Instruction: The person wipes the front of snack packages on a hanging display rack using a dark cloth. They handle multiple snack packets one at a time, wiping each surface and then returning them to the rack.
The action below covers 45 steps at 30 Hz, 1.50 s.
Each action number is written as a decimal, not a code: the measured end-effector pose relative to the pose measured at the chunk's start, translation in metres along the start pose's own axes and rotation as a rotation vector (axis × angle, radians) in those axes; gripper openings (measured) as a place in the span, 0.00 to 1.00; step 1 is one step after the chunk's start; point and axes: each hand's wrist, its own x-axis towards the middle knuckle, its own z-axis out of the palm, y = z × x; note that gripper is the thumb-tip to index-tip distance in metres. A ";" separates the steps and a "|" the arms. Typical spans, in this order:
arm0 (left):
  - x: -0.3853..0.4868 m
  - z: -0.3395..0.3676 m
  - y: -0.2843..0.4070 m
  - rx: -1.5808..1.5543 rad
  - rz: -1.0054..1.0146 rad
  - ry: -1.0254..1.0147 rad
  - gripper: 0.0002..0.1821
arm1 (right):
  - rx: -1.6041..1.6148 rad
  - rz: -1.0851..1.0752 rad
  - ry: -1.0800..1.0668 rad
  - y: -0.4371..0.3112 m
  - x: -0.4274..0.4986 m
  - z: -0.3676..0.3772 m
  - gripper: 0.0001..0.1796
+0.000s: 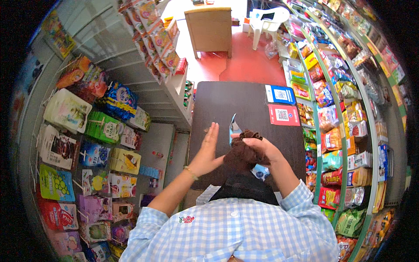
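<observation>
A dark brown table [212, 101] stands before me. My right hand [262, 149] grips a bunched dark brown cloth [240, 155] over its near half. Partly covered by the cloth lies a light blue and white packet [260, 172]. A thin blue and white piece [233, 127] sticks up just beyond the cloth; whether it belongs to the packet I cannot tell. My left hand [208, 152] is stretched out flat to the left of the cloth, holding nothing, with its thumb pointing towards the cloth.
Blue [280, 94] and red [284, 115] cards with printed codes lie at the table's far right. Packaged snacks fill the shelves [343, 140] on the right. Snack pouches [104, 127] hang on the left. Beyond are a wooden cabinet [209, 31] and white plastic chair [270, 19].
</observation>
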 end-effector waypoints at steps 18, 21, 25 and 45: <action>0.011 -0.011 0.072 -1.622 -0.303 0.308 0.31 | -1.467 -1.069 0.206 -0.009 0.017 0.106 0.32; 0.004 -0.007 0.058 -1.633 -0.320 0.259 0.29 | -1.300 -1.106 0.345 -0.015 0.041 0.090 0.25; -0.004 -0.022 0.067 -1.711 -0.317 0.329 0.26 | -0.634 -0.813 0.289 -0.023 0.082 0.016 0.20; 0.032 -0.118 0.080 -1.673 0.091 0.787 0.25 | -1.357 -0.882 0.052 0.020 0.027 0.079 0.37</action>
